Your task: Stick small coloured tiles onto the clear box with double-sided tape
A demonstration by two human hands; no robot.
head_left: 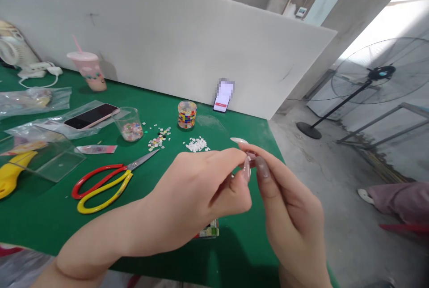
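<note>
My left hand (pixel 208 180) and my right hand (pixel 291 203) meet above the green table, fingertips pinched together. Something tiny, perhaps pale, is between them, but the fingers mostly cover it. Below my left wrist, the corner of a piece covered in coloured mosaic tiles (pixel 212 229) shows; the rest is hidden. Just beyond my hands lies a pile of small white tiles (pixel 197 144). Multicoloured tiles (pixel 160 138) are scattered to its left. Behind them stands a round clear cup banded with coloured mosaic tiles (pixel 187 115).
Scissors with red and yellow handles (pixel 110 185) lie open left of my forearm. A plastic cup of mixed tiles (pixel 130 128), a phone (pixel 92 116), a clear acrylic piece (pixel 50 158) and a pink drink cup (pixel 89 71) stand leftward. Another phone (pixel 223 98) leans against the white panel (pixel 201 42).
</note>
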